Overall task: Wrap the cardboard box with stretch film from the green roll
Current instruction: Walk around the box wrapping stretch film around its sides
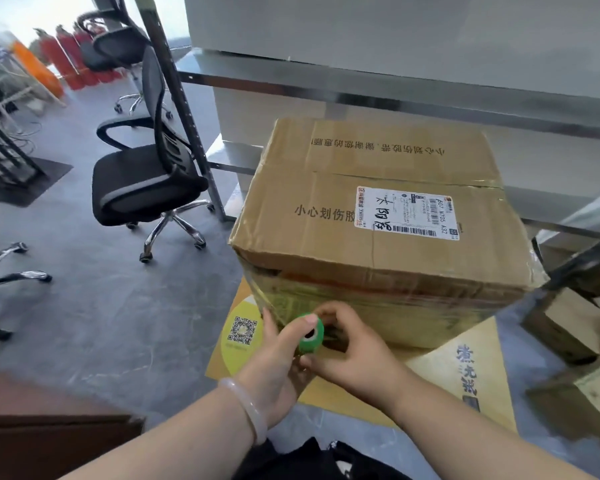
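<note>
A large brown cardboard box (pixel 378 216) with a white shipping label on top stands on a flat yellow cardboard sheet (pixel 465 372) on the floor. Shiny stretch film covers the lower part of its near side. A small green roll (pixel 311 336) is held close against that near face, its hollow core facing me. My left hand (pixel 278 362), with a pale bangle on the wrist, grips the roll with the thumb over its top. My right hand (pixel 350 348) closes around the roll's right side, fingers between roll and box.
A black office chair (pixel 146 181) and a metal rack post (pixel 184 109) stand left of the box. White shelving (pixel 395 57) rises behind it. Smaller cardboard boxes (pixel 568 327) lie at the right. Grey floor spreads out at the left.
</note>
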